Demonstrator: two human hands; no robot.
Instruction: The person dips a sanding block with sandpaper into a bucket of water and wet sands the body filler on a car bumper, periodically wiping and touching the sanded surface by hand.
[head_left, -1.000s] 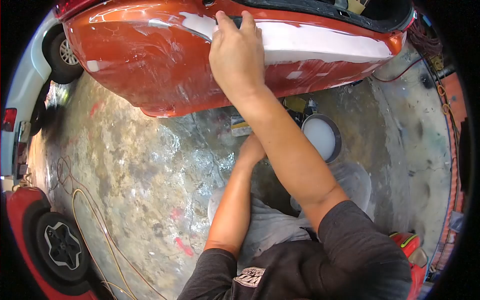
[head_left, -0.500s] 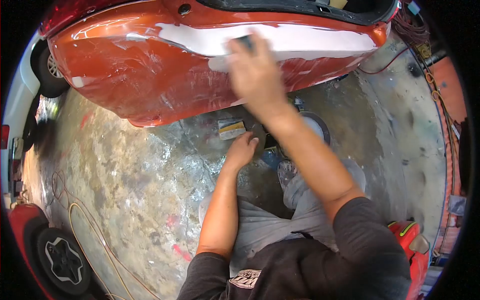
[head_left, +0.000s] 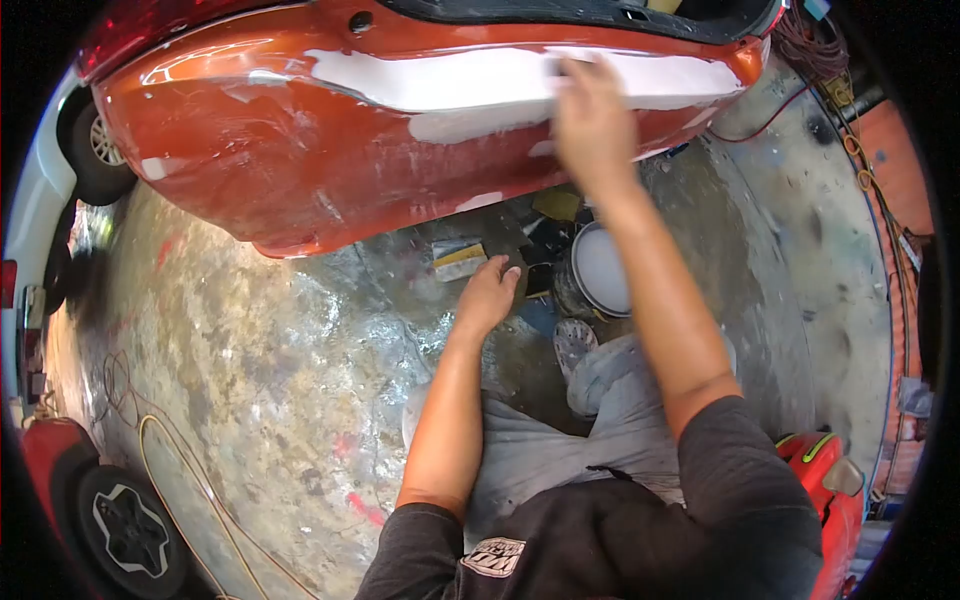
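Note:
An orange car bumper (head_left: pixel 300 150) spans the top of the view, with a long white patch (head_left: pixel 450 78) along its upper part. On the right portion of that patch, my right hand (head_left: pixel 595 125) presses a small dark block (head_left: pixel 556 68); motion blurs both. My left hand (head_left: pixel 488 295) hovers over the floor with its fingers apart and holds nothing. Just beyond its fingertips lies a grey and yellow block (head_left: pixel 459 259). A bucket of cloudy liquid (head_left: pixel 601 268) stands below my right wrist, partly covered by the forearm.
Dark and yellowish sheets (head_left: pixel 556 206) lie beside the bucket. Hoses (head_left: pixel 175 445) run over the stained floor (head_left: pixel 270 330) at the left. A red car's wheel (head_left: pixel 130 530) is at lower left, a white car (head_left: pixel 50 170) at upper left, and a red object (head_left: pixel 815 470) at lower right.
My right hand has slid rightward along the white patch with the dark block. My left hand, earlier partly hidden behind the right arm, now shows fully. The view has shifted slightly.

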